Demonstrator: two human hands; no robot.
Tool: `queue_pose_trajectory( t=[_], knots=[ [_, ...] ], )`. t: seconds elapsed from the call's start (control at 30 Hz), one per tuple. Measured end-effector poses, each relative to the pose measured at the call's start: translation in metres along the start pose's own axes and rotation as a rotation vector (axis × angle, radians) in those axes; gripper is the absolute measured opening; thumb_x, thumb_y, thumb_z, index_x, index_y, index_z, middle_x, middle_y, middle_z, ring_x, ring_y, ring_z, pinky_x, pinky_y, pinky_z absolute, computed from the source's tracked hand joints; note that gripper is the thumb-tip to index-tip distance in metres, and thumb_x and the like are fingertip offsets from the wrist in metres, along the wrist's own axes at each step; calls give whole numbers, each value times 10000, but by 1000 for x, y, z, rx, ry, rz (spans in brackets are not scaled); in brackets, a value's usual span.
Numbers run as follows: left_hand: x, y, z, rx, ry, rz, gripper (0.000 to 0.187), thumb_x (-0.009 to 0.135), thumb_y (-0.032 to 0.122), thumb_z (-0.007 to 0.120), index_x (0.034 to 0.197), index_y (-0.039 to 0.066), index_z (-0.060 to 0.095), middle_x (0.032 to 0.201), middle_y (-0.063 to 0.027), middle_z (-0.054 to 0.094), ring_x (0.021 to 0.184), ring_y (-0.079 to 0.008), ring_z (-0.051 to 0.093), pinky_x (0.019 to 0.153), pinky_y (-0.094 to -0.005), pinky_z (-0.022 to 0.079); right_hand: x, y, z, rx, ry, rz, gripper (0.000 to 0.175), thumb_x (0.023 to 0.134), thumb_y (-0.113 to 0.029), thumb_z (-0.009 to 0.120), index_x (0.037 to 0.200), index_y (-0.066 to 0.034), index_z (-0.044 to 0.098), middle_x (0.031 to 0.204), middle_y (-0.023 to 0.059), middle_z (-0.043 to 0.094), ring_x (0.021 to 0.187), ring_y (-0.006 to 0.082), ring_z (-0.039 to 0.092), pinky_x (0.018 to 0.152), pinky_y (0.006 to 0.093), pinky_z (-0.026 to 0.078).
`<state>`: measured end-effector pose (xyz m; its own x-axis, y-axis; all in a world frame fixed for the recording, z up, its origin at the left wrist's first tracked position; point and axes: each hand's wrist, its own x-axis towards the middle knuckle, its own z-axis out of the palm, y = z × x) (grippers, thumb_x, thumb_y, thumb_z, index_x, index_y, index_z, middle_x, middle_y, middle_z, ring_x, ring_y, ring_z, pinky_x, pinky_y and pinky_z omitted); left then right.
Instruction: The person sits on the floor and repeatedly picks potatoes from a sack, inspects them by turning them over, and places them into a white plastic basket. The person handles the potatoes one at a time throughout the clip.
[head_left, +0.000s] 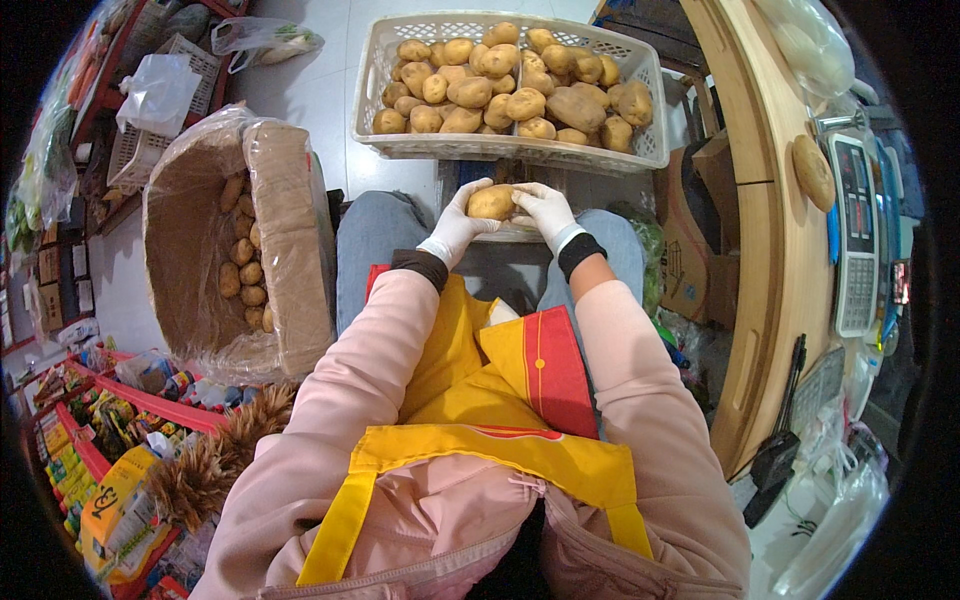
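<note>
Between my two white-gloved hands, above my knees, is a potato (491, 202). My left hand (459, 223) grips its left side and underside. The fingers of my right hand (545, 210) close on its right end. Just beyond stands a white plastic crate (510, 148) with a divider, heaped with potatoes (470, 91). To my left is a cardboard box (289, 247) lined with clear plastic film, with several potatoes (241, 252) inside it.
A wooden counter (772, 225) on the right bears a single potato (813, 173) and a digital scale (856, 232). Under it stands a cardboard box (686, 240). Packaged goods on red shelving (150, 401) and a brown feather duster (202, 472) are at lower left.
</note>
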<state>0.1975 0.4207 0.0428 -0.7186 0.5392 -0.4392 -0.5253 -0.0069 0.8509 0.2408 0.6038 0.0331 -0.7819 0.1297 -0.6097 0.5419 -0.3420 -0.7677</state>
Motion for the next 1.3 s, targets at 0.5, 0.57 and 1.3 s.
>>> queue_pose_trajectory(
  t=[0.5,0.57,1.3],
  knots=[
    [1,-6,0,223,-12,66,769,606,-146,755,1303,83,524,1247,-62,569,1145,-198,544,988,-318,457,1,11,4,-169,46,-108,318,784,-60,604,1091,20,630,986,131,685,891,188,663,774,309,546],
    [0,-5,0,205,-5,52,771,604,-151,747,1304,85,525,1244,-64,570,1135,-201,549,977,-318,465,2,13,4,-365,87,-207,303,792,-47,593,1085,15,636,984,129,692,892,190,667,780,304,545],
    [4,-8,-5,-173,-5,9,762,752,11,768,1418,106,410,1302,-115,517,1157,-218,538,1003,-313,447,-8,-6,4,3,-76,-40,316,944,-215,618,1189,-14,616,1090,84,651,940,185,629,831,293,515]
  ],
)
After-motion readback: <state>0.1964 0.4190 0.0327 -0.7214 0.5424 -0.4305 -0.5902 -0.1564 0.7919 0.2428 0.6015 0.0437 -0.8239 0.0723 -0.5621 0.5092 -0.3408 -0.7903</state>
